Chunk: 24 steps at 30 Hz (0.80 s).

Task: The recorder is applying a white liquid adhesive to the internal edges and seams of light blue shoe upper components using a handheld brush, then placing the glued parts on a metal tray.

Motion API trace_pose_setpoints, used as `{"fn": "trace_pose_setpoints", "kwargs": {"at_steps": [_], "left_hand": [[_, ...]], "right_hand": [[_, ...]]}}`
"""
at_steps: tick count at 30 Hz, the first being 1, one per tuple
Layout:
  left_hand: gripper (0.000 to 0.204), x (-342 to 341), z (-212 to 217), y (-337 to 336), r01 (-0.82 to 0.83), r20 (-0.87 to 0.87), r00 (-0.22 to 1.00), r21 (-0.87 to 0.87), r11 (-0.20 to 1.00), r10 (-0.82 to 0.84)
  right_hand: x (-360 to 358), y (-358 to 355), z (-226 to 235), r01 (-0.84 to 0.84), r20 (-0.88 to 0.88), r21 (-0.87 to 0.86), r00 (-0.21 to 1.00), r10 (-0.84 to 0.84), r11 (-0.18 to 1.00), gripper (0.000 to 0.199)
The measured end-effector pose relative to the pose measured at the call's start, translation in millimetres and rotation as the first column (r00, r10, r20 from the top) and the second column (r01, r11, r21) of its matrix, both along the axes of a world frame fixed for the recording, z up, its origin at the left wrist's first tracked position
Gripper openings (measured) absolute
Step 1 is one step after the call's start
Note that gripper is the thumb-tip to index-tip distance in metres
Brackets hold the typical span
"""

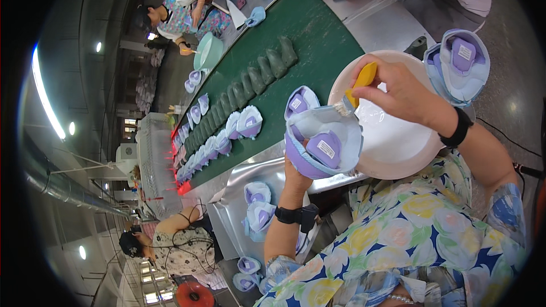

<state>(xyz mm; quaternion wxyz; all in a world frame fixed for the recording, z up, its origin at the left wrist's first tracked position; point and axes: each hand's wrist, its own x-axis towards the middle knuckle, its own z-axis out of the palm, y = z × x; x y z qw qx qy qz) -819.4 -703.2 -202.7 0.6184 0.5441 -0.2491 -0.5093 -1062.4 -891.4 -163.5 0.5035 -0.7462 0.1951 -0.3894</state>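
Note:
My left hand (pixel 297 175) grips a light blue and purple shoe upper (pixel 344 125) from below, its opening tilted toward me and a white label on the purple tongue. A second matching upper (pixel 301 101) sits just beyond it; whether my hand holds that one too is hidden. Closed around the yellow handle of a brush (pixel 364 82), my right hand (pixel 392 88) brings the bristles to the upper's edge. Under that hand is a large white basin (pixel 412 169) with white liquid inside. More uppers (pixel 463 57) stand to the right of the basin.
A green conveyor belt (pixel 318 28) carries rows of dark shoe lasts (pixel 247 85) and purple-blue uppers (pixel 222 142). Other uppers (pixel 259 216) lie on a metal tray at my left. Co-workers are seated across the belt, one beside a pale green basin (pixel 209 51); another person is at lower left.

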Motion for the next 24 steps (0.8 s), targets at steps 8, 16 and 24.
{"fn": "trace_pose_setpoints", "kwargs": {"at_steps": [8,16,24], "left_hand": [[0.032,-26,-25,-11,-0.124,0.370,0.884,-0.403,0.907,0.286],[0.036,-8,-12,-14,0.191,0.867,0.346,-0.439,0.878,0.359],[0.036,-3,14,-20,0.076,0.905,0.389,-0.214,0.974,0.169]], "right_hand": [[-9,27,-24,0.217,-0.085,0.418,0.976,-0.200,0.882,0.036],[-14,37,-16,0.110,-0.120,0.538,0.991,-0.053,0.836,0.036],[-22,36,-11,0.074,0.052,0.382,0.993,-0.102,0.921,0.026]]}}
